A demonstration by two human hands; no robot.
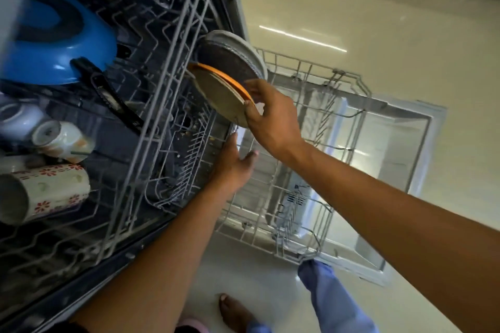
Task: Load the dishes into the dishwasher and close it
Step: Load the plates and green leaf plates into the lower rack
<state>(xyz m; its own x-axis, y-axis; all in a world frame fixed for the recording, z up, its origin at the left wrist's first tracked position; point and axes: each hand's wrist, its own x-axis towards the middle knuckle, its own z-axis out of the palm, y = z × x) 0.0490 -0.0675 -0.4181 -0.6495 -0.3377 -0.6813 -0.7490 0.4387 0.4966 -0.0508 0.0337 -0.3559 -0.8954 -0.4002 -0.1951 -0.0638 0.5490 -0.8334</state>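
beside where plates (224, 94) stand, mugs (48, 192)

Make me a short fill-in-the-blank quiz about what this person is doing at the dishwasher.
1. The right hand grips a plate with an ____ rim.
2. The pan in the upper rack is coloured ____.
3. The mug with red flowers lies on its ____.
4. The lower rack is pulled ____ over the open door.

Missing words: orange; blue; side; out

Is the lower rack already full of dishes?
No: the pulled-out lower rack holds only two plates at its far end, an orange-rimmed plate in the right hand and a grey plate.
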